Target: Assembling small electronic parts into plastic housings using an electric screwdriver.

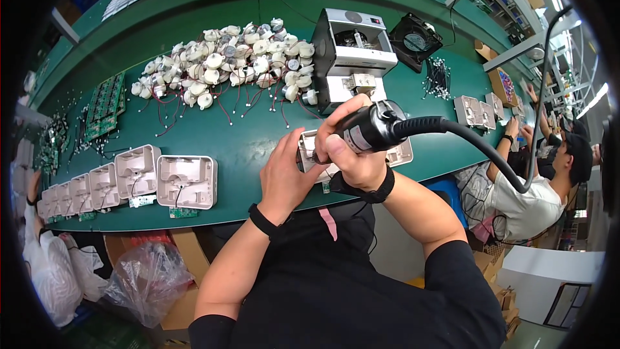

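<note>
My right hand [358,161] is closed around a black electric screwdriver [365,130], whose thick black cable [478,140] curves off to the right. Below the tool lies a white plastic housing [309,145], partly covered by my hands. My left hand [284,171] grips the left side of this housing, fingers on its far part and thumb toward its near part. A small green circuit board [325,188] shows at the near edge. The screwdriver's tip is hidden behind my right hand. Just right of that hand, another pale housing part [402,153] is visible.
Left, a row of white housings [187,181] lines the green table [245,207]. Farther back lie a heap of white motors [219,61] with wires and green circuit boards [105,105]. A screw feeder [355,55] and black fan [416,40] stand beyond my hands. A co-worker [533,178] sits right.
</note>
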